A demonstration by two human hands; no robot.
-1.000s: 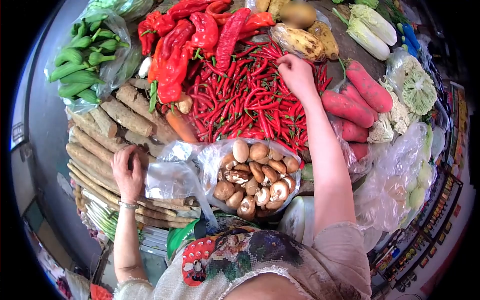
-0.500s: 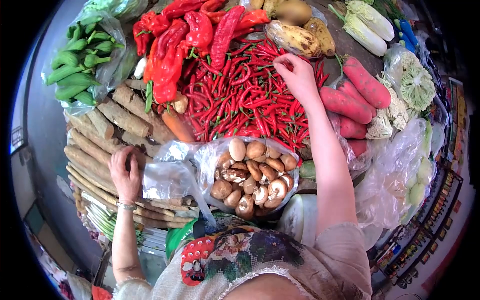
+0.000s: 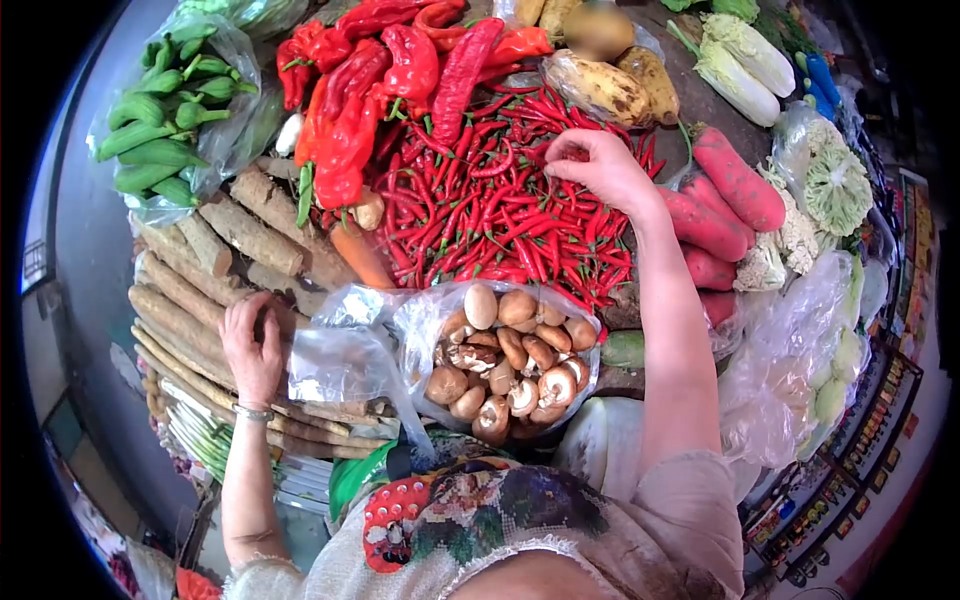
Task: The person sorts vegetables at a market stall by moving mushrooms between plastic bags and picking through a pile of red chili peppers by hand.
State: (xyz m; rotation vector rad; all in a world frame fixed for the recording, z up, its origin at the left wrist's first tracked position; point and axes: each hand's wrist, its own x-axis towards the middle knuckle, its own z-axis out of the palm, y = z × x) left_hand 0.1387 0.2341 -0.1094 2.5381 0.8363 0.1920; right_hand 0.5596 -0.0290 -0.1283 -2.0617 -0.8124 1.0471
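Over the right side of a heap of small red chili peppers, my right hand is bent at the wrist, thumb and forefinger drawn together in a pinch. Whether a chili is between the fingertips cannot be made out against the red. My left hand lies on the long brown yams, its fingers loosely bent and the thumb apart, holding nothing visible. Between my arms, close to my body, sits an open clear plastic bag of brown mushrooms.
Large red peppers lie behind the chilies, with okra-like green pods in a bag at far left. Potatoes stand at the back. Red-skinned radishes, cauliflower and Chinese cabbage are on the right. A carrot lies left of the chilies.
My right hand has shifted slightly down and toward me, its fingers turned more to the left. My left hand keeps its place on the yams. The whole view has tilted a little.
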